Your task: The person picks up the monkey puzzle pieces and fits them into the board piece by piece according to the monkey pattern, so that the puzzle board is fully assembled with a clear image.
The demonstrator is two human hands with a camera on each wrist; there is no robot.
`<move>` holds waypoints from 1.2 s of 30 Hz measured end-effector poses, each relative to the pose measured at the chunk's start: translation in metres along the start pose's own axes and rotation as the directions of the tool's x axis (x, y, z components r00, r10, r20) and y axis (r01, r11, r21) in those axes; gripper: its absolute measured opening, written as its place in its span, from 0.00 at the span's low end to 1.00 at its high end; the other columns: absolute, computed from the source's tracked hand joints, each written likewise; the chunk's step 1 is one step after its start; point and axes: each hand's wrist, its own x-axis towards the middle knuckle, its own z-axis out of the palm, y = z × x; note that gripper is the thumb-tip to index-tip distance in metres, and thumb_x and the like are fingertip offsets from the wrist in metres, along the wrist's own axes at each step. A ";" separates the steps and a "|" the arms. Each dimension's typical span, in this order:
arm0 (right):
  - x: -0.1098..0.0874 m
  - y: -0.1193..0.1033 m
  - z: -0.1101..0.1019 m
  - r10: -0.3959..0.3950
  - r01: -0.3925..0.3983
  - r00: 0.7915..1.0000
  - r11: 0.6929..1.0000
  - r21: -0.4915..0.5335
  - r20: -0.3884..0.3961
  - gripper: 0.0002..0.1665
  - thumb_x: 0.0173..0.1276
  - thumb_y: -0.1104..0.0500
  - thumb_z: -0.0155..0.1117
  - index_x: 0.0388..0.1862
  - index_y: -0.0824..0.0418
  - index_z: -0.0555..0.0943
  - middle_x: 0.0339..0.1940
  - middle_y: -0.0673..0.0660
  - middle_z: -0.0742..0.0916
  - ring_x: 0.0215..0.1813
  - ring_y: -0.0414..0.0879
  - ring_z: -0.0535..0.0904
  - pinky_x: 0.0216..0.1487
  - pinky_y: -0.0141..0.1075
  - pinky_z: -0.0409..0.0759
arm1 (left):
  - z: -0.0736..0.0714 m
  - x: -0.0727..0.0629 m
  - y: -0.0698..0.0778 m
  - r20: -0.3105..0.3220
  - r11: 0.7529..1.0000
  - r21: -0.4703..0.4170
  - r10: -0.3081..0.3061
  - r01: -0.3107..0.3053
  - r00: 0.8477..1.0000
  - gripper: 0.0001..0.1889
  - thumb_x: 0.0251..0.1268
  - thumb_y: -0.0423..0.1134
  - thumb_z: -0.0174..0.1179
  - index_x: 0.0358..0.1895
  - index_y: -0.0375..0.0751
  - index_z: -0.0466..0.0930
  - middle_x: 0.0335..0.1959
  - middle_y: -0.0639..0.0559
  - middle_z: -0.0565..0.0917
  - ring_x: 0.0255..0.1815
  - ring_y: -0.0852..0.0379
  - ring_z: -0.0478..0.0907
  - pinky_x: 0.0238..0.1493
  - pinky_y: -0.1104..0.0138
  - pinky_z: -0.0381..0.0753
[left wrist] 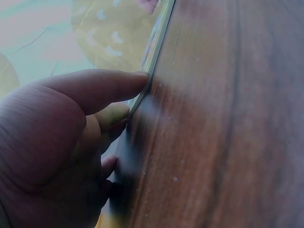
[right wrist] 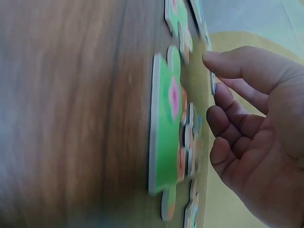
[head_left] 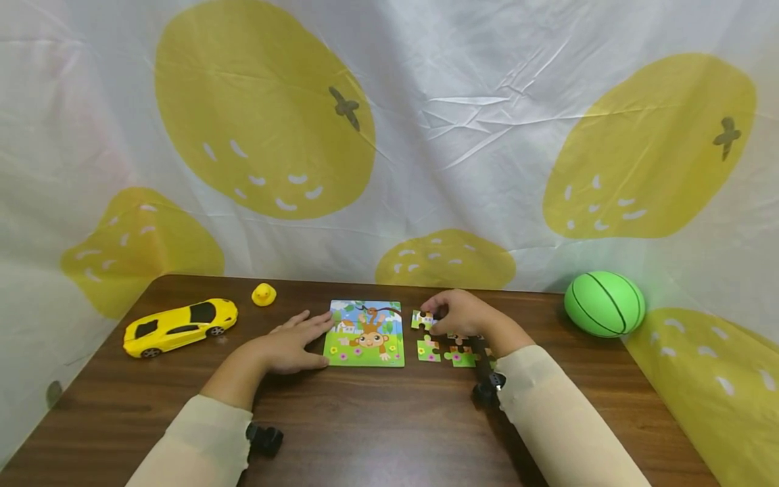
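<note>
A square jigsaw board [head_left: 364, 352] with a monkey picture lies flat on the brown table. At its left edge rests my left hand [head_left: 296, 343], fingers spread and thumb touching the lower left corner; the left wrist view shows the thumb against the board's edge. Just right of the board, my right hand [head_left: 462, 314] pinches a puzzle piece [head_left: 418, 318] with a house on it between thumb and fingers. Below that hand lie several loose pieces, among them a green flower piece [head_left: 428, 352] and another green piece [right wrist: 164, 123]; the wrist partly covers some of them.
At the left stands a yellow toy car [head_left: 182, 329], with a small yellow duck [head_left: 264, 295] behind it. A green ball [head_left: 604, 304] sits at the table's back right corner. A white curtain [head_left: 462, 169] with yellow fruit prints hangs along the back and sides.
</note>
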 end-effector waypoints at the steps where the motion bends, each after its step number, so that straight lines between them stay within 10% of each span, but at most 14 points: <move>1: 0.001 -0.001 0.001 -0.023 0.023 1.000 1.000 -0.009 -0.003 0.26 0.66 0.56 0.79 0.63 0.52 0.87 0.61 0.57 0.88 0.50 0.47 0.83 0.40 0.37 0.85 | 0.000 0.001 -0.001 0.000 1.000 0.000 -0.004 0.004 1.000 0.47 0.70 0.62 0.64 0.88 0.59 0.54 0.91 0.60 0.50 0.93 0.39 0.37 0.85 0.29 0.42; 8: 0.002 -0.015 0.008 -0.090 0.089 0.996 0.996 0.030 0.020 0.27 0.65 0.55 0.80 0.64 0.49 0.87 0.57 0.54 0.88 0.33 0.42 0.79 0.33 0.39 0.83 | 0.004 0.006 -0.004 -0.007 1.000 -0.003 -0.005 0.005 1.000 0.46 0.70 0.60 0.65 0.88 0.58 0.55 0.91 0.60 0.51 0.93 0.40 0.37 0.85 0.28 0.43; 14: 0.007 -0.031 0.020 -0.196 0.196 0.980 0.980 0.023 0.017 0.26 0.66 0.55 0.78 0.64 0.51 0.87 0.63 0.52 0.89 0.60 0.45 0.83 0.62 0.45 0.84 | 0.001 0.002 0.001 0.005 1.000 0.002 -0.014 0.014 1.000 0.46 0.71 0.59 0.64 0.88 0.57 0.54 0.91 0.60 0.50 0.93 0.39 0.36 0.85 0.29 0.42; 22: 0.015 -0.056 0.038 -0.241 0.238 0.969 0.969 0.067 0.046 0.27 0.68 0.57 0.77 0.67 0.52 0.86 0.53 0.55 0.90 0.32 0.41 0.75 0.36 0.36 0.79 | -0.006 -0.006 0.010 0.015 1.000 0.008 0.003 -0.003 1.000 0.46 0.72 0.60 0.63 0.88 0.53 0.55 0.91 0.54 0.51 0.92 0.34 0.39 0.84 0.27 0.43; 28: 0.024 -0.073 0.050 -0.237 0.235 0.971 0.970 0.068 0.023 0.28 0.65 0.57 0.79 0.64 0.50 0.87 0.61 0.51 0.90 0.54 0.44 0.83 0.57 0.42 0.85 | -0.006 -0.005 0.010 0.016 1.000 -0.006 0.011 -0.011 1.000 0.47 0.72 0.61 0.63 0.88 0.53 0.54 0.91 0.53 0.51 0.92 0.34 0.38 0.83 0.26 0.42; 36: 0.034 -0.090 0.060 -0.247 0.243 0.967 0.968 0.061 0.066 0.28 0.69 0.55 0.77 0.68 0.50 0.85 0.64 0.51 0.88 0.59 0.45 0.83 0.63 0.46 0.85 | -0.006 -0.006 0.009 0.008 1.000 -0.002 0.014 -0.014 1.000 0.46 0.72 0.60 0.63 0.88 0.53 0.55 0.91 0.54 0.52 0.92 0.34 0.39 0.83 0.26 0.44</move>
